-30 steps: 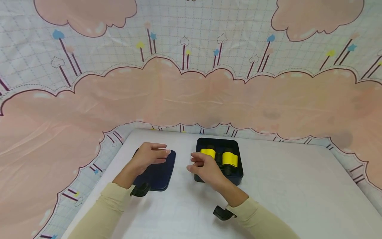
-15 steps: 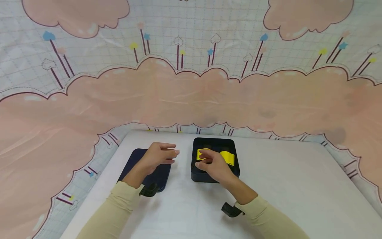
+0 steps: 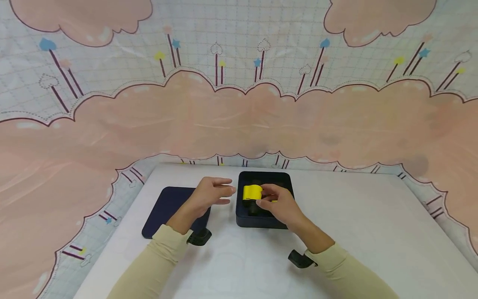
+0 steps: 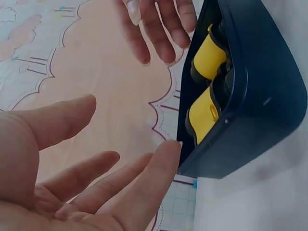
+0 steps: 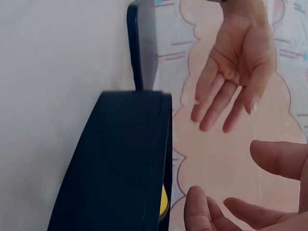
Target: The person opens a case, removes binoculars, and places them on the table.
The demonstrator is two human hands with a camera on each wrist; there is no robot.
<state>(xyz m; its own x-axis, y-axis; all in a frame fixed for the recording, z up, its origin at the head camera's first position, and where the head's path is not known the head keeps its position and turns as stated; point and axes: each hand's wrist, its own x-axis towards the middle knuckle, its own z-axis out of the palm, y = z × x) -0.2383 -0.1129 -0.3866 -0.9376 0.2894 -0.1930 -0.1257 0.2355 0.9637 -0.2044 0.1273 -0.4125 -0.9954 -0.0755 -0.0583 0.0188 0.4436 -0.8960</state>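
A pair of yellow and black binoculars (image 3: 252, 192) lies in a dark blue box (image 3: 257, 223). Both yellow barrels of the binoculars (image 4: 208, 58) show inside the box in the left wrist view. Above the right half of the box hovers my right hand (image 3: 283, 207), fingers relaxed and thumb apart, partly hiding the binoculars. My left hand (image 3: 210, 195) is held just left of the box, its fingers spread loosely with nothing between them. In the right wrist view the box wall (image 5: 113, 159) hides most of the binoculars.
A flat dark blue lid (image 3: 160, 211) lies on the white table (image 3: 358, 232), left of the box and partly under my left forearm. Behind the table hangs a pink and white patterned cloth (image 3: 209, 120).
My right hand has moved rightward across the box, uncovering the left barrel and covering the right one. My left hand has shifted right, from over the lid toward the box.
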